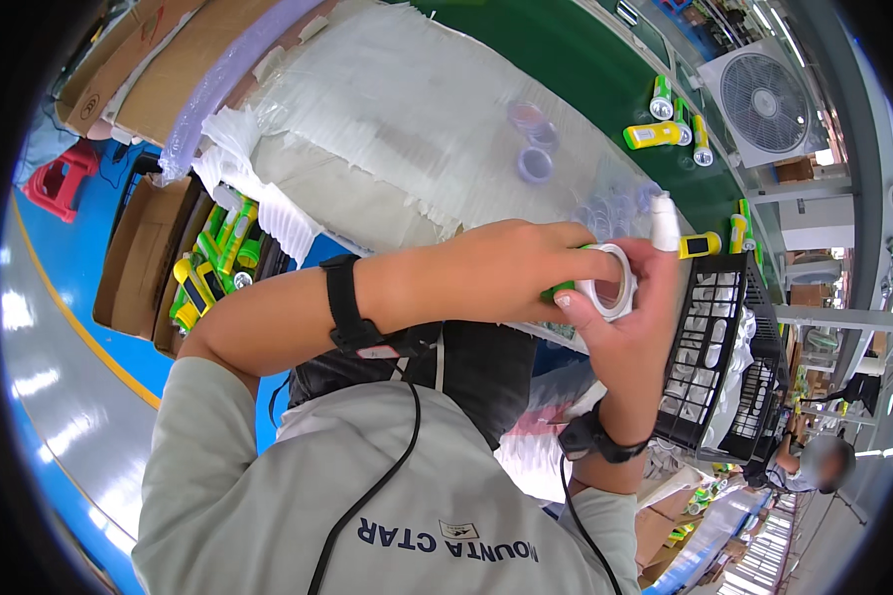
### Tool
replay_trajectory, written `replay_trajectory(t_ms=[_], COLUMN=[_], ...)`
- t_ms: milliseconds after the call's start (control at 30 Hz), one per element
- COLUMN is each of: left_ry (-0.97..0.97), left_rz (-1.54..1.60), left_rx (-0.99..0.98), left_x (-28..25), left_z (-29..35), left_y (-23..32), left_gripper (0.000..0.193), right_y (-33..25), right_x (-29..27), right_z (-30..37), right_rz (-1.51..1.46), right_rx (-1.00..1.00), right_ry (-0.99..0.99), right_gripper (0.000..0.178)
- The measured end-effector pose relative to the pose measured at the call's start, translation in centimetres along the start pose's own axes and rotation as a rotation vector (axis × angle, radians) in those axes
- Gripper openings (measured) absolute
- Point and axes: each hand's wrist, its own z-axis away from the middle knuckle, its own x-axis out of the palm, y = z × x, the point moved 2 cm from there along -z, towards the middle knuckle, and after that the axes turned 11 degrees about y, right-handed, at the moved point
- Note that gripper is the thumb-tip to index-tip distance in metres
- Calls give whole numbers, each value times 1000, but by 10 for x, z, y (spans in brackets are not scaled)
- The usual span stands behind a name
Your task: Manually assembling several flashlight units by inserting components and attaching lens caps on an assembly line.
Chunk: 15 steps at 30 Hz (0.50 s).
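Both hands meet over the right part of the work table [367, 129]. A white ring [622, 297] with an open middle sits between the fingers of my right hand [640, 312], closed around its edge. My left hand [541, 260] is closed against the ring's left side. A bit of green [560, 290] shows under its fingers; whether it joins the ring is hidden. One raised right finger wears a white covering [665, 223]. Just beyond the hands lie several clear round lenses [597, 213], and another clear lens [536, 166] rests farther back on the plastic-covered surface.
Yellow and green flashlights [655, 135] lie on the green surface at far right. A black crate [702, 347] of white parts stands right of my hands. At left, a cardboard box [144, 258] holds more flashlights. A fan [764, 99] and a distant person [814, 464] are at right.
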Motion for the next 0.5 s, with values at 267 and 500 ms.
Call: replay_trajectory(t_ms=[267, 500], left_ry=[2, -40], left_rz=[0, 121], left_rx=[17, -234], left_x=[-2, 3], left_z=[1, -3], left_y=[-6, -4], left_gripper=[46, 65], right_y=[2, 14], right_x=[8, 11], right_z=[3, 5], right_rz=[-220, -311], right_rx=[-28, -93], right_ry=[4, 96], right_gripper=[83, 88])
